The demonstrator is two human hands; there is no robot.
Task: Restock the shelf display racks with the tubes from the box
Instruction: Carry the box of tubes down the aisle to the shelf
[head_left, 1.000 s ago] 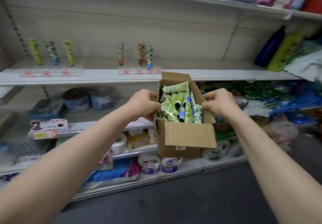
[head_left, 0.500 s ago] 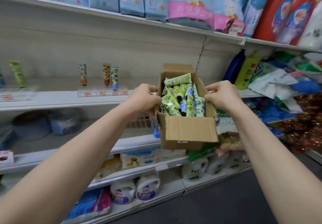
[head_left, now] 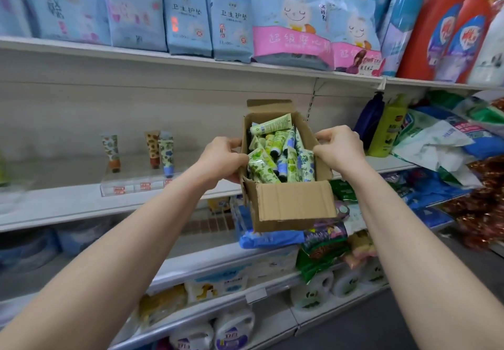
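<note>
An open cardboard box (head_left: 296, 203) hangs in the air in front of the middle shelf, filled with several green and blue patterned tubes (head_left: 278, 158). My left hand (head_left: 221, 158) grips the box's left wall, and my right hand (head_left: 339, 149) grips its right wall. To the left, on the white shelf (head_left: 68, 205), a clear display rack (head_left: 136, 180) holds three upright tubes (head_left: 159, 150).
Blue packs (head_left: 188, 17) line the top shelf. A dark blue bottle (head_left: 369, 120), a green bottle (head_left: 388, 129) and bagged goods (head_left: 441, 142) stand on the shelf to the right. Lower shelves carry detergent jugs (head_left: 234, 328) and packets. Dark floor lies at the bottom right.
The box has risen and shifted right along the shelving, still gripped on both sides. The view has tilted up, so the top shelf's packs now show and the left rack is out of sight.
</note>
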